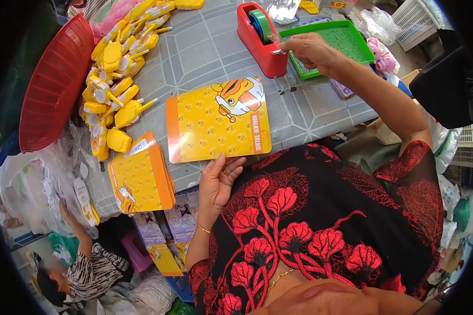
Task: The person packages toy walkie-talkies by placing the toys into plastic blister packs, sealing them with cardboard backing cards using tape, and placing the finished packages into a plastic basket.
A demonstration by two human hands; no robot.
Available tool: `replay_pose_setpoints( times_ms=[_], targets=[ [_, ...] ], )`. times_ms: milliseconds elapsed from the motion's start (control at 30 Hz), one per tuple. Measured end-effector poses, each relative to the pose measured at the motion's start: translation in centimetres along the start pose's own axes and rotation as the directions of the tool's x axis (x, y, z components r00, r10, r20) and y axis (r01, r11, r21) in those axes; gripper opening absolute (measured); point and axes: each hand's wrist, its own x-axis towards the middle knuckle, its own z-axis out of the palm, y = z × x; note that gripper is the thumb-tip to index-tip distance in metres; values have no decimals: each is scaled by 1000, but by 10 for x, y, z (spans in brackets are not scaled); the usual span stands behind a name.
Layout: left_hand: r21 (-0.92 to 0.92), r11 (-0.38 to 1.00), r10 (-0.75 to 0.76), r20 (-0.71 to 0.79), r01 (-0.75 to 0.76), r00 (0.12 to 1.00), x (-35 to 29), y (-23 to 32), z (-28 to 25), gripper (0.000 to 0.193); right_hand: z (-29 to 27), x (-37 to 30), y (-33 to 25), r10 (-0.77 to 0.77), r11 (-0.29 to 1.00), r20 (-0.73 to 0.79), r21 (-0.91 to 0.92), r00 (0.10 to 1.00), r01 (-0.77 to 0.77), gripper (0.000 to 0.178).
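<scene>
A large yellow card (210, 126) with an orange strip and a cartoon tiger lies at the near edge of the table. My left hand (222, 181) has its fingers bent at the card's near edge, with a fingertip overlapping it. My right hand (312, 51) reaches to a red tape dispenser (260, 44) that bears a green-blue roll of tape (263, 25). At the dispenser's cutter, thumb and forefinger pinch the clear end of the tape. A stack of similar folded cards (139, 181) sits left of the large card, partly over the table's edge.
Yellow toy walkie-talkies (118, 89) are heaped at the left, beside a red basket (55, 84). A green tray (333, 44) stands right of the dispenser, near a pink toy (382, 55). Below left, another person (86, 268) reaches toward clear plastic bags (34, 178).
</scene>
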Motion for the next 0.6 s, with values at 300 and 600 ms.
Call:
replay_pose_setpoints(
  times_ms=[300,600],
  targets=[
    [698,681,210,103,-221,972,-37,39,1,20,5,-11,23,-14,992,-75,123,997,23,17],
    [762,-283,371,647,-582,667,76,122,35,35,1,-16,39,-109,983,-134,131,985,127,23]
  ],
)
